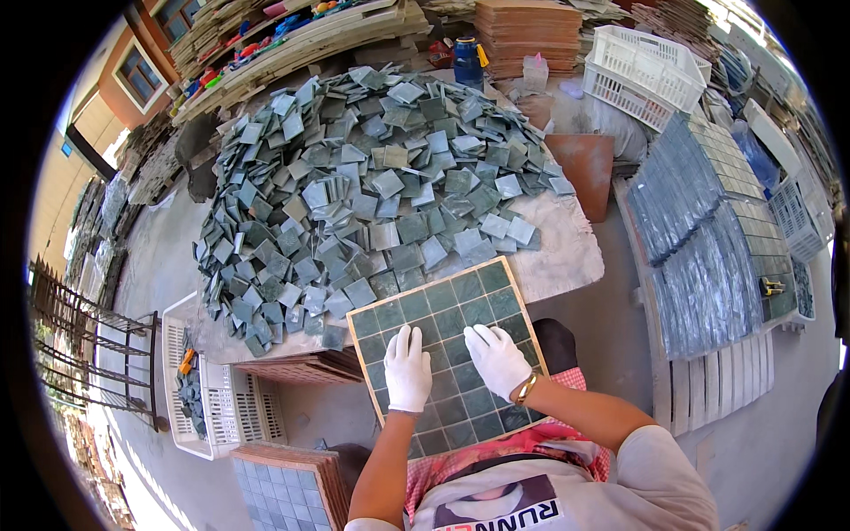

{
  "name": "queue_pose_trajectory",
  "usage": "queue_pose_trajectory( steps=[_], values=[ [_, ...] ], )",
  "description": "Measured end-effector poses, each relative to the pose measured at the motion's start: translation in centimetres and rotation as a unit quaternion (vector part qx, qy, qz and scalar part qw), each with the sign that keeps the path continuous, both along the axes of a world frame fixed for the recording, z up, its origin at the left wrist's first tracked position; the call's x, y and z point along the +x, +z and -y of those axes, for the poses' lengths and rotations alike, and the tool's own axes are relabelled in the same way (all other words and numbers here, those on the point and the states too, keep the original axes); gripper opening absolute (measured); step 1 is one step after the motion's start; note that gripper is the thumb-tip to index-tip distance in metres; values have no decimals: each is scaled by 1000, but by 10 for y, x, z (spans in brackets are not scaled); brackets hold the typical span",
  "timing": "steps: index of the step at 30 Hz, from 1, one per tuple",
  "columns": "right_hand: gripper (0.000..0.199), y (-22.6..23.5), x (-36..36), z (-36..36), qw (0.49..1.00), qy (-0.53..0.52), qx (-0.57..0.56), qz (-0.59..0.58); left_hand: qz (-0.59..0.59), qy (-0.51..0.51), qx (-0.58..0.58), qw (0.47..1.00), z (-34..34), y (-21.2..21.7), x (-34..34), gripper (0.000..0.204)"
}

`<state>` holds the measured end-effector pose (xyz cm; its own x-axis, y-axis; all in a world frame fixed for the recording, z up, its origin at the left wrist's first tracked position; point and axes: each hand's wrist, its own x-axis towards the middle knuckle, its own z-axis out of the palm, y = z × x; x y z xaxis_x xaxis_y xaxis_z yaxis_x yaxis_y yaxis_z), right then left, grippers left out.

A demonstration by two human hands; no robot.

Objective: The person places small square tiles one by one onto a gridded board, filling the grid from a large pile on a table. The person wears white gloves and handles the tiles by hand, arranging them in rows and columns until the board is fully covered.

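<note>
A square wooden-edged tray (pixel 486 276) tilts across my lap, its grid filled with rows of dark green stone tiles (pixel 465 288). My left hand (pixel 408 372), in a white glove, lies on the tiles left of the middle, fingers stretched forward and touching them. To its right my right hand (pixel 498 361), gloved too and with a gold band at the wrist, rests its fingertips on the tiles. Neither hand grips anything that I can see. Beyond the tray's far edge, a big heap of loose green-grey square tiles (pixel 387 184) spreads over a table (pixel 571 243).
On the left stands a white plastic crate (pixel 232 403) with tiles in it. Below it leans a stack of tile-filled boards (pixel 282 487). At the right, stacked tile sheets (pixel 704 265) sit on a pallet (pixel 717 389). White baskets (pixel 645 75) and a blue jug (pixel 467 64) stand behind the heap.
</note>
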<state>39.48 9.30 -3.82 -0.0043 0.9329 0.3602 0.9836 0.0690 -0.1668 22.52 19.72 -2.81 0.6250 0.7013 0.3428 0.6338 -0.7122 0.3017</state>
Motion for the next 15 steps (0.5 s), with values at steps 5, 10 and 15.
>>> queue_pose_trajectory(
  steps=[5,10,15],
  values=[
    [22,16,19,-10,993,84,-49,-61,-15,28,16,999,3,-6,-4,43],
    [19,27,12,-26,987,38,-116,-100,2,16,17,1000,9,-9,-4,45],
    [25,43,11,-50,968,27,-233,-86,20,23,-10,999,11,-5,-8,47]
  ],
)
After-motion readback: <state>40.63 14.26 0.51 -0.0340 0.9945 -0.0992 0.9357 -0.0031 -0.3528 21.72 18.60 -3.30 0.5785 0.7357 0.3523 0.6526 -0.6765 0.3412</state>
